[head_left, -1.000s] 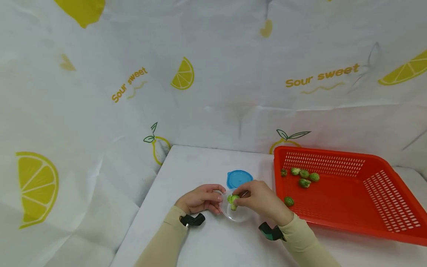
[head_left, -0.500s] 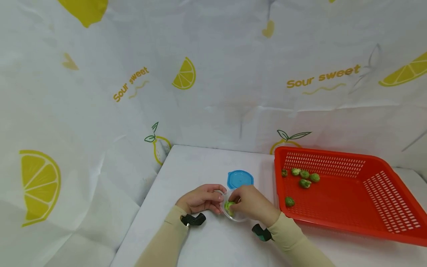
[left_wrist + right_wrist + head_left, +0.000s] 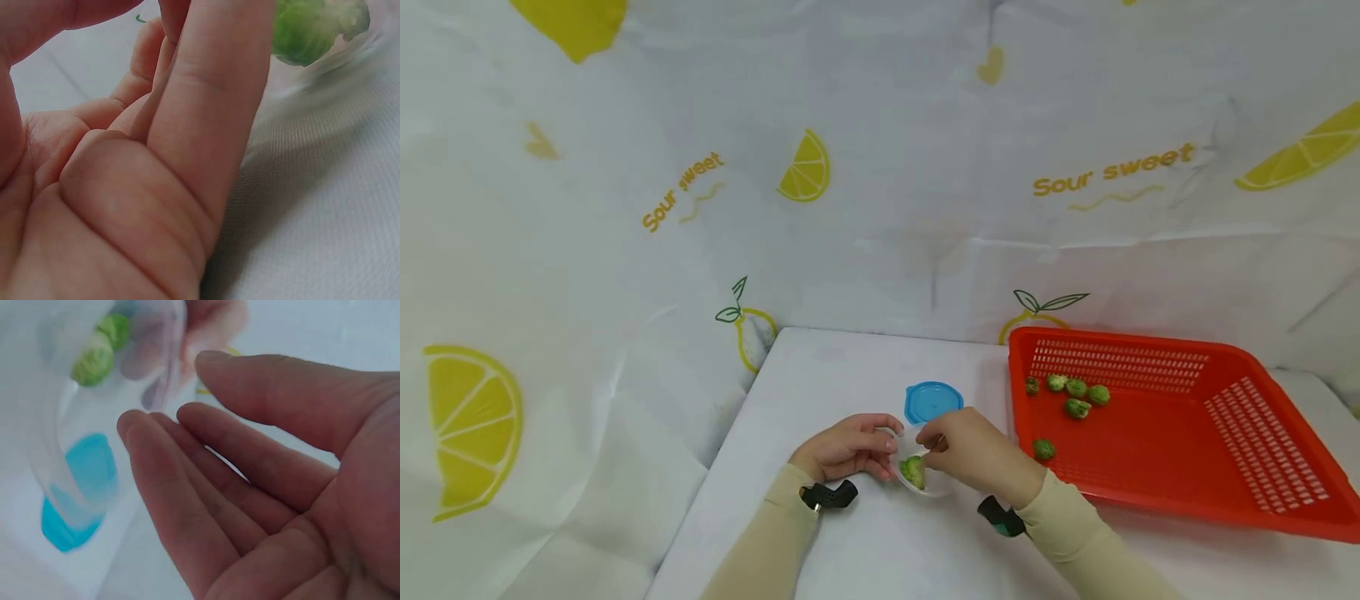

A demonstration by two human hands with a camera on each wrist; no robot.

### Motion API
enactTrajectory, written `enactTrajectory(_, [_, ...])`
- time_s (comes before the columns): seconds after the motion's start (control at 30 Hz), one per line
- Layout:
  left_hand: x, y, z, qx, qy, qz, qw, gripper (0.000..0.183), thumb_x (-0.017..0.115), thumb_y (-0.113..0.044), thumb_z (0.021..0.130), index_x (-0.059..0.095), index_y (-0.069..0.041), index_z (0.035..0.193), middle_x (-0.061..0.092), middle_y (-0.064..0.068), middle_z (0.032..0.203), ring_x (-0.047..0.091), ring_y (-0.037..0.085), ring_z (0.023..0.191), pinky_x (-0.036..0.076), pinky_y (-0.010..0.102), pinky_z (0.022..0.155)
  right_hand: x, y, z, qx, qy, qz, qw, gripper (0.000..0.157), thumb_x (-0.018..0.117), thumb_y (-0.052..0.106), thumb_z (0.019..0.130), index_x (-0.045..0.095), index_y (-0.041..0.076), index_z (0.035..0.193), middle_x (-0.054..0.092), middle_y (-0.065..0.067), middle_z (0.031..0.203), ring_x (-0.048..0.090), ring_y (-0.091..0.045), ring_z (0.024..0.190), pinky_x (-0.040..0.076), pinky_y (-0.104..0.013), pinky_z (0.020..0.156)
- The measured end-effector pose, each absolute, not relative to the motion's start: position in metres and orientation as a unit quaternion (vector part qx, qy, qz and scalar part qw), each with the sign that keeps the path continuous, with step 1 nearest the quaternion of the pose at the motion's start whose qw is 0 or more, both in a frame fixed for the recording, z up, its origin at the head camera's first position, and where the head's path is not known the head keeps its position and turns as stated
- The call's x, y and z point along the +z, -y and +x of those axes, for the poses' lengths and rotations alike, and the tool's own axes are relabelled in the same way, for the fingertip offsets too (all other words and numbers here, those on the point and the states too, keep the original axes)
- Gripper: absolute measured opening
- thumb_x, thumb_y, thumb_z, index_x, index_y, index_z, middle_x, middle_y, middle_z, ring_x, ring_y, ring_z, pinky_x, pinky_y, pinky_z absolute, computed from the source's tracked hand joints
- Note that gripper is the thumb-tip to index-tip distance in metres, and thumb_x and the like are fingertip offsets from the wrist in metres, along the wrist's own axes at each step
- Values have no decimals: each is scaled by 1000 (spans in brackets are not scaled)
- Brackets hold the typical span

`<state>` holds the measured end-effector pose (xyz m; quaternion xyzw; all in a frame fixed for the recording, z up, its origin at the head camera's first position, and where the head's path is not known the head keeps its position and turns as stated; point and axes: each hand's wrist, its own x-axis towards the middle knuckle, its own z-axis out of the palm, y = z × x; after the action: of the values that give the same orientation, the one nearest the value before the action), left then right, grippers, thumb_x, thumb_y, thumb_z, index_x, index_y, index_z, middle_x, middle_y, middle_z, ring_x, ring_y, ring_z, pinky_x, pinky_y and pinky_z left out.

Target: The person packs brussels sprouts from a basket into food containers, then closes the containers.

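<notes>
A clear plastic bowl (image 3: 937, 483) stands on the white table between the two hands. Inside it lie green Brussels sprouts (image 3: 913, 472); two green pieces show through its wall in the right wrist view. My left hand (image 3: 848, 444) grips the bowl's left rim, thumb at the edge and fingers along the side. Over the right part of the bowl hovers my right hand (image 3: 981, 454), its thumb and fingertips apart with nothing between them, as the right wrist view shows (image 3: 262, 469). A blue lid (image 3: 934, 402) lies flat just behind the bowl.
To the right stands a large red perforated basket (image 3: 1150, 450). Several more sprouts (image 3: 1077, 408) lie at its left side. A white sheet printed with lemons (image 3: 880, 208) rises behind and to the left of the table.
My right hand lowered a Brussels sprout into the bowl, let it go and has drawn back slightly up and right. The left hand has kept its hold on the bowl.
</notes>
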<state>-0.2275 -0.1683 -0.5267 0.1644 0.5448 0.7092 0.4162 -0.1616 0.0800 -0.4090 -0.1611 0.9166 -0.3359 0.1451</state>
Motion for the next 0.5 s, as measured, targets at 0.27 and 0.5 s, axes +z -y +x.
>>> enactTrajectory(0.27, [-528,171,-228,709,-546,159,416,18,57,-5,108,57,-7,125,73,3,87,78,14,77,67,28,77,-370,-150,-167,-332,-914,-194,127,23,84,22,95,82,13,116,81,3,106,75,-10,93,67,-31,82])
enactTrajectory(0.5, [-529,168,-227,712,-543,157,416,22,56,-3,107,54,-5,129,71,2,87,78,14,77,67,28,77,-368,-239,-189,-300,-935,-157,110,27,81,28,98,80,19,124,80,3,116,72,-14,99,62,-30,83])
